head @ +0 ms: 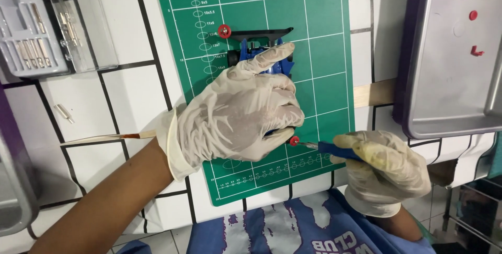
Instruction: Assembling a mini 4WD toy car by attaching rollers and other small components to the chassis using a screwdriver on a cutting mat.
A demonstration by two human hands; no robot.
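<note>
Head view, left hand [240, 115] pressing blue toy car [261, 55], right hand [384, 170] gripping screwdriver [334, 149]

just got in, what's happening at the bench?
A person in white gloves works on a small blue toy car lying on a green cutting mat. The left hand presses the car down. The right hand holds a blue-handled screwdriver with its tip at a red wheel. A metal tray to the right holds small red and yellow parts.

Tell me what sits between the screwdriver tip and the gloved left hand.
A small red wheel lies between the blue-handled screwdriver, held in the right hand, and the left hand covering the blue toy car; head view.
</note>
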